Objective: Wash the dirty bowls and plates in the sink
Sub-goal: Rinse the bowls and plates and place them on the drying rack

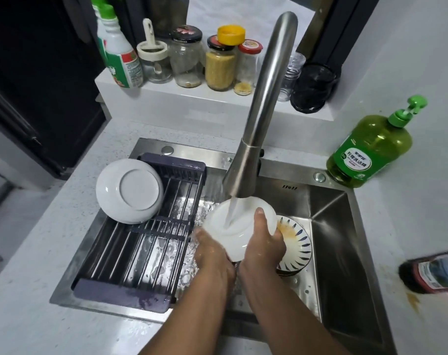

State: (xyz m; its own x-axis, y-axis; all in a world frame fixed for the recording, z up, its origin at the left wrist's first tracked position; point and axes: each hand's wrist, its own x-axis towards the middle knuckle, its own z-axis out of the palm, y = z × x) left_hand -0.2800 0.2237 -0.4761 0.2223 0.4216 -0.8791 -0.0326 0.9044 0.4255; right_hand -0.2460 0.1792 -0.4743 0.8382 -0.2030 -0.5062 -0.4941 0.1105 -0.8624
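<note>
The right hand (262,242) is gripping a white bowl (233,226) by its right rim — thumb lying over the inside, fingers curling round the outside. The left hand (212,254) is holding the same bowl from below on its left side, fingers wrapping under it. The bowl is sitting between and just above the two hands, tilting with its opening facing up and toward the person, under water running from the faucet (258,111). Just right of the right hand, a dirty patterned bowl (295,242) is lying in the sink (340,252). Left of the left hand, a white dish (129,192) is resting upside down on the drying rack (130,252).
</note>
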